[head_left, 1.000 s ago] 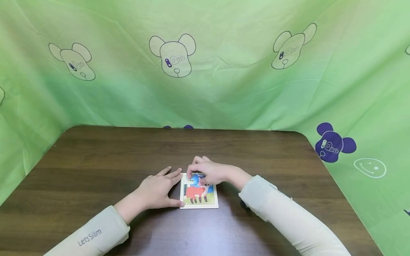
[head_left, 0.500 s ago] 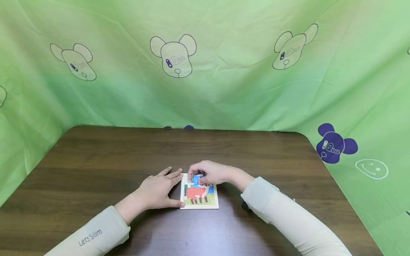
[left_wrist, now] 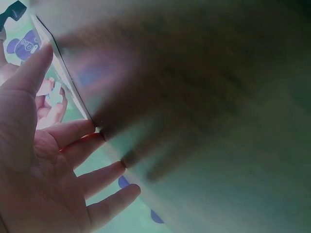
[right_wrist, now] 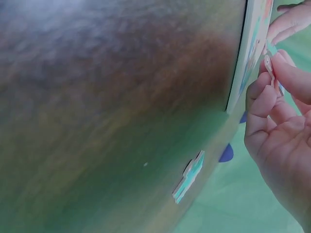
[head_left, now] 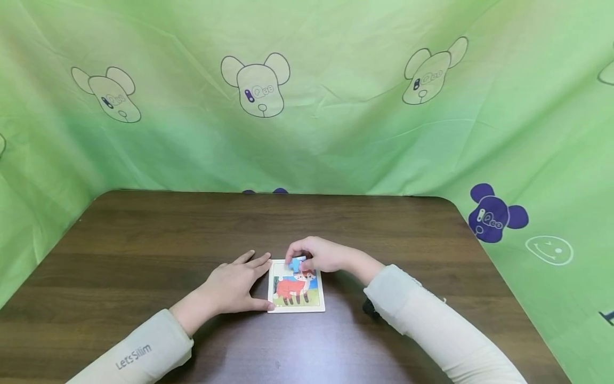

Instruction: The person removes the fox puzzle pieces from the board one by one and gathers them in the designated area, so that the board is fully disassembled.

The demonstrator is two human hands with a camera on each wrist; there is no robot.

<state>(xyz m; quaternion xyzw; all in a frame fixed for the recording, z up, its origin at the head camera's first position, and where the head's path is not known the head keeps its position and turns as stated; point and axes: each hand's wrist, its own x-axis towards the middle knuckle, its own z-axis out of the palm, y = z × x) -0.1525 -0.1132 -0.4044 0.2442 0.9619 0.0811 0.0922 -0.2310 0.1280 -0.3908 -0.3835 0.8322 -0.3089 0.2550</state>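
Observation:
A small square picture puzzle point(head_left: 292, 290), showing a red animal in a pale frame, lies on the table. My right hand point(head_left: 322, 255) pinches a blue jigsaw piece point(head_left: 296, 264) between thumb and fingers, tilted above the puzzle's far part. In the right wrist view the held piece point(right_wrist: 269, 70) shows edge-on between the fingertips. Bare pale board shows at the puzzle's far left. My left hand point(head_left: 232, 288) rests flat with spread fingers, its thumb and a fingertip touching the frame's left edge. The left wrist view shows those fingers point(left_wrist: 109, 201) stretched out.
Another jigsaw piece point(right_wrist: 188, 177) lies loose on the table in the right wrist view; the head view does not show it. A dark object point(head_left: 369, 308) hangs under the right wrist. Behind the brown table point(head_left: 144, 234) stands a green printed cloth point(head_left: 326, 138).
My right hand has raised the blue jigsaw piece from the puzzle and tilted it, moving slightly away from me. More bare board shows beneath. The left hand keeps its place.

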